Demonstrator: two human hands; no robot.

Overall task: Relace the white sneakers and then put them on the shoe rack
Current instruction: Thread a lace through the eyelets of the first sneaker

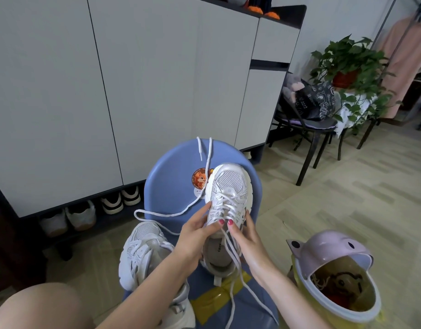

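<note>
Both hands, left hand point(194, 236) and right hand point(246, 243), pinch the white sneaker's point(226, 205) laces with curled fingers point(231, 227).

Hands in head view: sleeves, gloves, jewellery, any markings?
Both forearms bare, no sleeves in frame. No gloves. No rings, watch or bracelet visible on the left hand or the right hand. Only marking: red polish on the thumbnails.
</note>
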